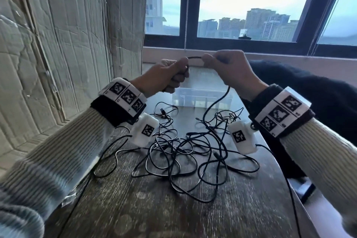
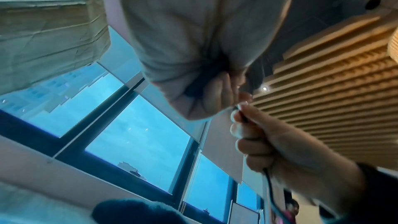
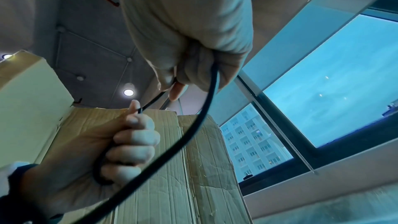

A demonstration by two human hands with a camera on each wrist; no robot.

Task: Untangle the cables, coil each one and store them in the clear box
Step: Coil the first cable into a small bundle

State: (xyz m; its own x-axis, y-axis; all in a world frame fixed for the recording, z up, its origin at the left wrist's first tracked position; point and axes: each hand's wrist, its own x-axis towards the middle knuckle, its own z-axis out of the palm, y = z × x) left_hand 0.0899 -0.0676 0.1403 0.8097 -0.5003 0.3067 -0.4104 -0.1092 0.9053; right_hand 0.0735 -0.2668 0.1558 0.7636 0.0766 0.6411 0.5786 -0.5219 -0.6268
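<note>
Both hands are raised above the table, close together, each gripping the same black cable [image 1: 194,57]. My left hand [image 1: 171,75] is curled in a fist round a small coil of it, seen in the right wrist view as a dark loop [image 3: 100,164] in the fist. My right hand [image 1: 226,68] pinches the cable a short way along; the rest hangs down [image 1: 214,104] into a tangle of black cables [image 1: 185,147] on the dark wooden table [image 1: 173,208]. The clear box [image 1: 201,95] stands behind the tangle, below the hands.
A large cardboard sheet [image 1: 58,54] leans at the left. A window and sill [image 1: 251,52] run along the back. A dark garment [image 1: 309,92] lies at the right. The table's right edge [image 1: 293,189] drops off near my right forearm.
</note>
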